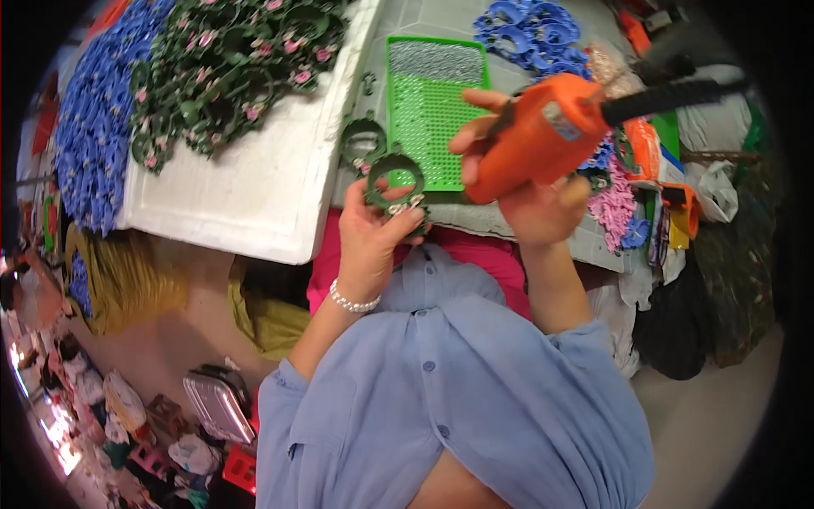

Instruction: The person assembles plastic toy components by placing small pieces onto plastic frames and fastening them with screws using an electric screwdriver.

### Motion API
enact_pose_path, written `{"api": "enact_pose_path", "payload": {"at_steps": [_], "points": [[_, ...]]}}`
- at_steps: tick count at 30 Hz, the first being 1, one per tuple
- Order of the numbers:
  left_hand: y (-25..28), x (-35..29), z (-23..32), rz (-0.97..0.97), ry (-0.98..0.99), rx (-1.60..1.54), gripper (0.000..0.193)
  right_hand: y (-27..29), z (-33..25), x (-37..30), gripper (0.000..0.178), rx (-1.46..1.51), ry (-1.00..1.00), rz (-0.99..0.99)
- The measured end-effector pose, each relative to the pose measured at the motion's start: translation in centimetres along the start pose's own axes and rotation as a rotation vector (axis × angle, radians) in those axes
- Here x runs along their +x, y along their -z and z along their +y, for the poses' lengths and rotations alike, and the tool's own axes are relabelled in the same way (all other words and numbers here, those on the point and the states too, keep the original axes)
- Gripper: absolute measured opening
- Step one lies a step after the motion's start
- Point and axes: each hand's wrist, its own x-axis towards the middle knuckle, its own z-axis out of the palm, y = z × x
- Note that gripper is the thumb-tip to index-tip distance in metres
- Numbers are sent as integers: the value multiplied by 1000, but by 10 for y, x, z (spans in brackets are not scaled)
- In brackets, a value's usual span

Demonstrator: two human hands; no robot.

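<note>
My left hand (pixel 373 229) grips a dark green plastic ring (pixel 395 172) trimmed with small pale flowers, its opening facing up. A similar green ring (pixel 362 140) lies on the table just beyond it. In my right hand (pixel 543 208) is an orange handheld power tool (pixel 543 127) with a black ribbed cord sleeve pointing right; the tool is blurred and its working end is hidden. The tool is apart from the ring. Between and beyond my hands lies a green perforated tray (pixel 437 127) with many small silver metal pieces (pixel 434 62) heaped at its far end.
A white foam tray (pixel 246 199) on the left holds a pile of green flowered rings (pixel 229 76). Blue plastic parts (pixel 97 127) are heaped beyond its left edge. More blue parts (pixel 534 32) lie at the far right, with pink pieces (pixel 612 204) near the table's right edge.
</note>
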Motion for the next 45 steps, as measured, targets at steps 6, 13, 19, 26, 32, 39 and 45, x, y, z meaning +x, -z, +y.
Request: {"api": "enact_pose_path", "payload": {"at_steps": [6, 13, 19, 26, 32, 39, 45], "points": [[0, 0, 3, -3, 2, 2, 52, -15, -11, -20, 76, -139, 6, -25], [-2, 0, 1, 44, -4, 53, 51, -25, 5, -15, 86, -67, 239, -199], [-4, -1, -2, 30, -50, 25, 51, -19, 22, -14, 85, -46, 243, -197], [-5, -3, -8, 53, -55, 14, 50, -22, 24, -17, 84, -66, 223, -168], [-10, -6, -6, 87, -96, -29, 50, -17, 19, -10, 76, -12, 232, -267], [-3, 1, -12, 59, -131, -20, 50, -11, 21, -11, 74, -56, 272, -270], [-2, 4, -11, 32, -81, -39, 51, -11, 16, -13, 81, -36, 279, -266]]}}
